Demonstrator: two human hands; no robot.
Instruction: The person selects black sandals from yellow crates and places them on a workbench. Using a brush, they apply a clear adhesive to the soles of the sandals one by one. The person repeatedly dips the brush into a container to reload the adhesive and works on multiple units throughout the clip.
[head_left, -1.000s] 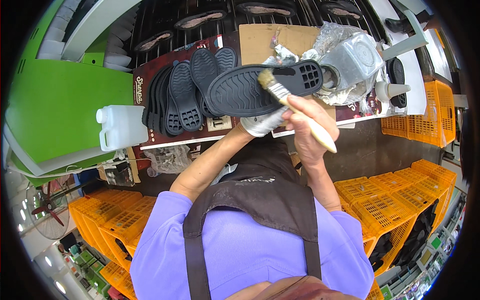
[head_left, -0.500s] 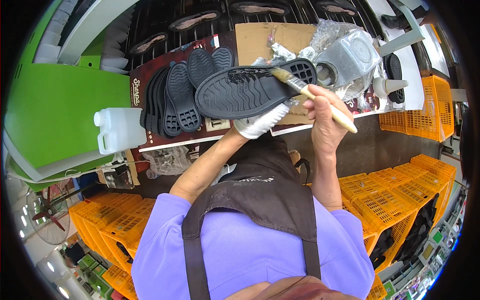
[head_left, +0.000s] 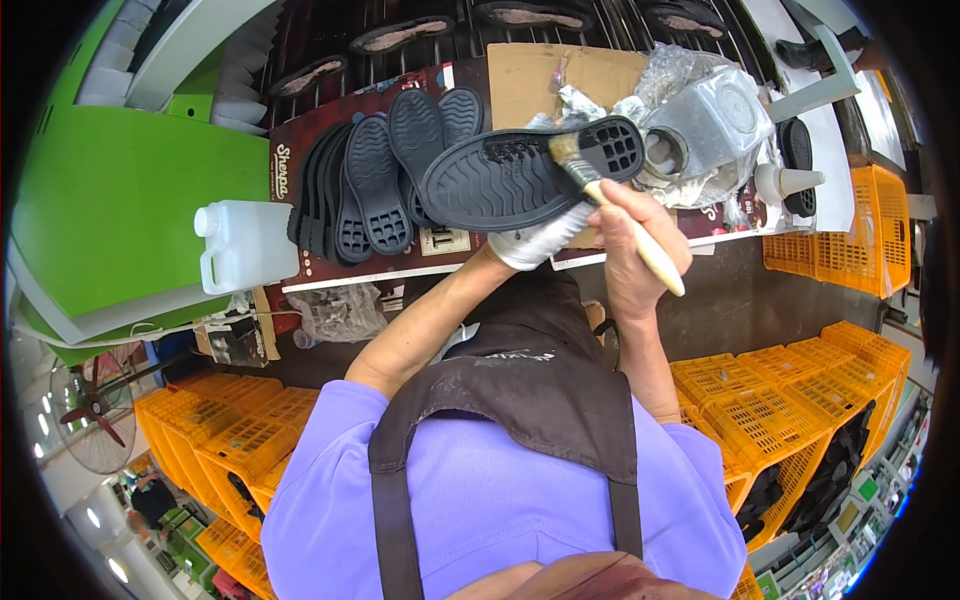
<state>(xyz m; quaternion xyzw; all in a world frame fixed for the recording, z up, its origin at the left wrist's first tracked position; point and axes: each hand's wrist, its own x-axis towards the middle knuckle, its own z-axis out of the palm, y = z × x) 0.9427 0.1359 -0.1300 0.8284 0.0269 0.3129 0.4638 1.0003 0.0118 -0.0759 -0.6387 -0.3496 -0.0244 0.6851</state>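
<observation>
Centre stage, the black rubber shoe sole (head_left: 485,190) sits over the white-gloved left hand (head_left: 540,243), with the cream-handled brush (head_left: 652,257) in the bare right hand (head_left: 630,278) resting bristles-down on top! To its left, upright-leaning black ribbed soles (head_left: 368,180) on dark-red cardboard (head_left: 300,135); farther left, a translucent white plastic jug (head_left: 260,247). Rightward, a clear square plastic jar (head_left: 708,125), then a white cone-nozzled bottle (head_left: 785,183).

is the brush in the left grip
No, the right grip holds the brush, while the left grip supports the black sole.
</observation>
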